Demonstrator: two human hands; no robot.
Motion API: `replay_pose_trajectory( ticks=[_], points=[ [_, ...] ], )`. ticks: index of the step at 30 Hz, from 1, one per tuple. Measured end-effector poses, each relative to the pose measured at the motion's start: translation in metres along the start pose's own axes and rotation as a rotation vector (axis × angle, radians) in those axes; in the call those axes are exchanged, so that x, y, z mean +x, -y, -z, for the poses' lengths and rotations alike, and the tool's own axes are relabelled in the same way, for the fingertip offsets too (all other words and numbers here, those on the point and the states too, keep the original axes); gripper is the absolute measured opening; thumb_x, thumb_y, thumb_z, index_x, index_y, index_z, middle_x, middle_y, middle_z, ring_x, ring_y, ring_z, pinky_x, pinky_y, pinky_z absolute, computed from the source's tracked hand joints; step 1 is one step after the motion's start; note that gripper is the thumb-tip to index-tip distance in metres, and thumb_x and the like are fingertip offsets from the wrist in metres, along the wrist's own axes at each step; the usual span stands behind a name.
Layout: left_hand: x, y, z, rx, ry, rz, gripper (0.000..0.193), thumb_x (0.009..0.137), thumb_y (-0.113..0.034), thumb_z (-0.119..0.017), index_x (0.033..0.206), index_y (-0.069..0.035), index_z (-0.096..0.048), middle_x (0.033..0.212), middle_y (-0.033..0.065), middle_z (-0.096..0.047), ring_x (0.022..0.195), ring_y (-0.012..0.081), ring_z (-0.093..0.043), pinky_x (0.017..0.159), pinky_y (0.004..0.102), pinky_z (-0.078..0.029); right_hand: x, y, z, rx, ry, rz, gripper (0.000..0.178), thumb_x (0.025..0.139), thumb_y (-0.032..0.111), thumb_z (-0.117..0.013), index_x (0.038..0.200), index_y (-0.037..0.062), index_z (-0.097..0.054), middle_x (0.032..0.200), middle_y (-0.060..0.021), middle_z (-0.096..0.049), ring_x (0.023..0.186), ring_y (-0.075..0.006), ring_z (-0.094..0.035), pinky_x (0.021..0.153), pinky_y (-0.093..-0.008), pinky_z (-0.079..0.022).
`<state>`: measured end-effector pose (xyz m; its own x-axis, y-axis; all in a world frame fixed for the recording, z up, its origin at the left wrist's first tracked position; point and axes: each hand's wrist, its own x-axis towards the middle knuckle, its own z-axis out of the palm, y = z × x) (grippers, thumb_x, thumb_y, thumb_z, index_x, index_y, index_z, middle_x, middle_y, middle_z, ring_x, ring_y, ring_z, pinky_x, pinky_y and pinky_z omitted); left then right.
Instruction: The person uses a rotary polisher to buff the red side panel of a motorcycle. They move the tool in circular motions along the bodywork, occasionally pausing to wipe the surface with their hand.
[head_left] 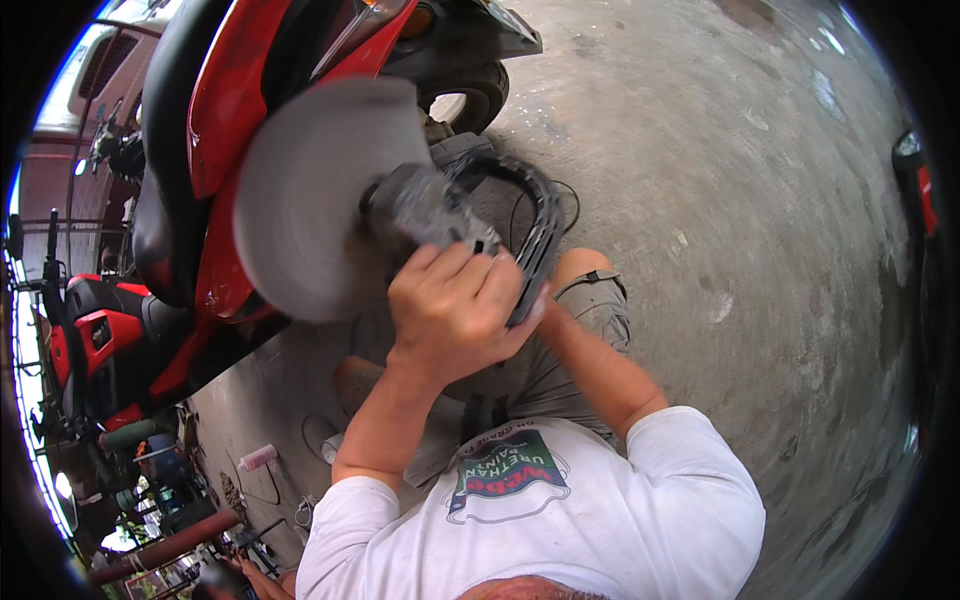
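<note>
Both hands are clamping the polisher [440, 215]: the left hand [455, 310] is wrapping its body, the right hand [535, 305] is curled under the loop handle. Its blurred pad [310, 195] is pressing the red scooter [230, 110] on the left. The cord [545, 205], trailing near the pad, could probably snag; no containers are showing.

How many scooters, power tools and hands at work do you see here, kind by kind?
Red scooters: 2, the near one and another behind
Polishing machines: 1
Hands on the machine: 2, left hand and right hand, mostly hidden
Total: 5
</note>
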<state>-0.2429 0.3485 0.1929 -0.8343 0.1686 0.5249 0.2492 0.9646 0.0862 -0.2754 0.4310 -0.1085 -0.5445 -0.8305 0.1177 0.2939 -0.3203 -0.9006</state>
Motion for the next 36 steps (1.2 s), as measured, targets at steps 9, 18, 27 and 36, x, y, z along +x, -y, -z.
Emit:
replay_pose_trajectory(
  ticks=[9, 18, 27, 36],
  points=[
    [0.020, 0.009, -0.023, -0.018, 0.000, -0.037, 0.034, 0.072, -0.028, -0.090, 0.071, -0.013, -0.059, 0.064, 0.0035, -0.059, 0.059, 0.0245, -0.060, 0.059, 0.0381, -0.045, 0.028, 0.005, 0.028, -0.007, 0.053, 0.004, 0.039, 0.103, 0.038, -0.066, 0.130, 0.0095, -0.070, 0.124, -0.0058, -0.074, 0.119, -0.0211, -0.068, 0.116, -0.0396, -0.045],
    [0.008, 0.011, -0.039, -0.078, -0.019, 0.021, 0.030, 0.072, -0.032, -0.089, 0.074, -0.013, -0.066, 0.067, 0.0035, -0.063, 0.065, 0.0240, -0.065, 0.065, 0.0376, -0.049, 0.043, 0.032, 0.051, -0.115, 0.201, -0.095, 0.036, 0.100, 0.036, -0.068, 0.126, 0.0114, -0.074, 0.122, -0.0048, -0.076, 0.118, -0.0215, -0.069, 0.118, -0.0405, -0.044],
    [-0.121, -0.011, 0.017, 0.114, -0.019, 0.364, 0.029, 0.069, -0.028, -0.088, 0.075, -0.010, -0.065, 0.060, 0.0035, -0.058, 0.054, 0.0243, -0.059, 0.055, 0.0365, -0.046, 0.001, -0.011, -0.082, -0.202, 0.371, 0.020, 0.036, 0.092, 0.037, -0.075, 0.117, 0.0113, -0.078, 0.112, -0.0073, -0.078, 0.111, -0.0267, -0.071, 0.114, -0.0452, -0.046],
    [-0.109, 0.007, -0.011, -0.008, -0.104, 0.233, 0.030, 0.068, -0.030, -0.089, 0.080, -0.009, -0.070, 0.065, 0.0017, -0.062, 0.060, 0.0220, -0.062, 0.061, 0.0347, -0.049, 0.014, -0.017, -0.045, -0.121, 0.371, -0.142, 0.043, 0.086, 0.034, -0.081, 0.119, 0.0080, -0.075, 0.108, -0.0095, -0.076, 0.106, -0.0273, -0.071, 0.102, -0.0469, -0.052]
  ],
)
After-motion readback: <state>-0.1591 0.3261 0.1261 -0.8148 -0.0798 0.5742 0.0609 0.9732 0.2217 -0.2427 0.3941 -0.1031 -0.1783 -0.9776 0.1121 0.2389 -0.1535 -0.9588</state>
